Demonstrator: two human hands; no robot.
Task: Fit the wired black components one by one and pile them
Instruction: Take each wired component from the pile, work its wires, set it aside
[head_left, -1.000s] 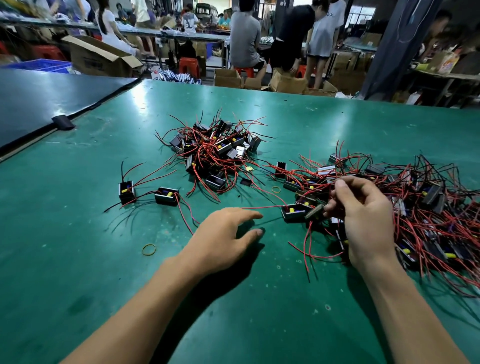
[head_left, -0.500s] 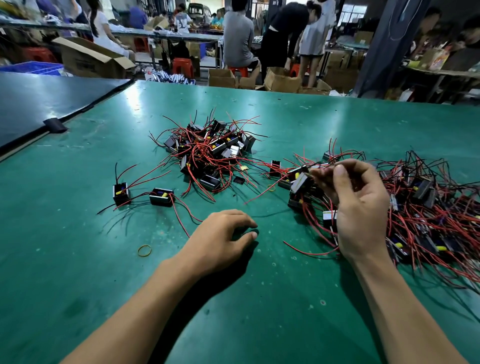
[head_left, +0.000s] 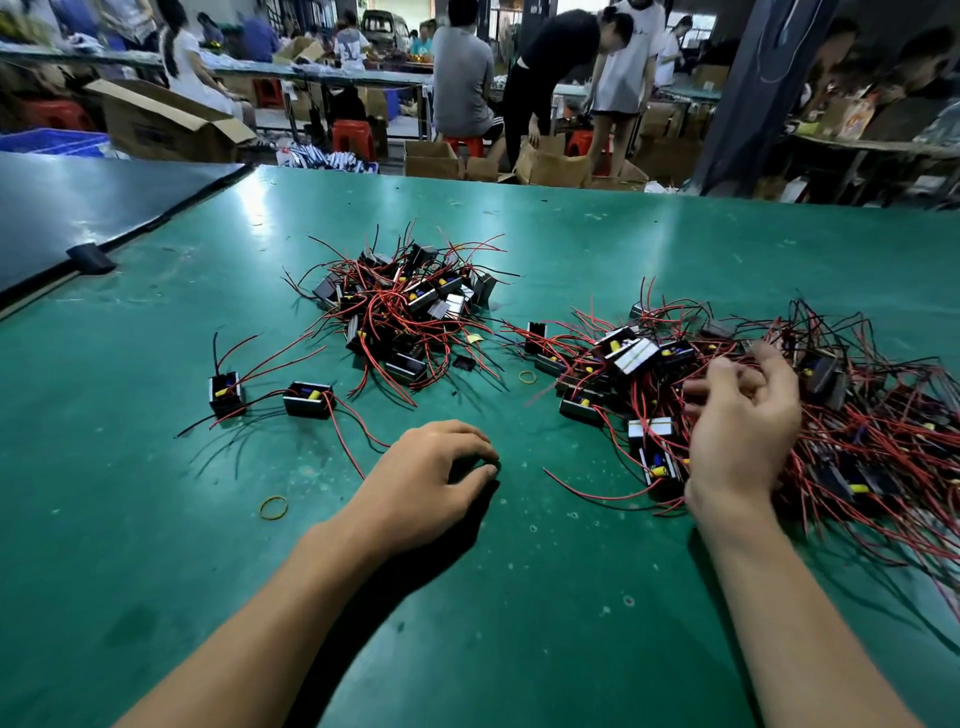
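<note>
Dozens of wired black components (head_left: 862, 431) sit tangled under the loosely curled, empty fingers of right hand (head_left: 737, 426), left hand (head_left: 426, 470) curled idle nearby; light, rigid, leads likely snag, so pinch case sides.

Workshop interior: green table (head_left: 519, 597) in foreground; beyond it, cardboard boxes (head_left: 161, 124), red stools (head_left: 353, 136), long workbench (head_left: 249, 70), dark pillar (head_left: 753, 88), several people (head_left: 462, 67).

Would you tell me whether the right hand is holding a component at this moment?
Apparently empty: the right hand hovers over the right pile, fingers loosely spread, nothing visibly pinched.
</note>
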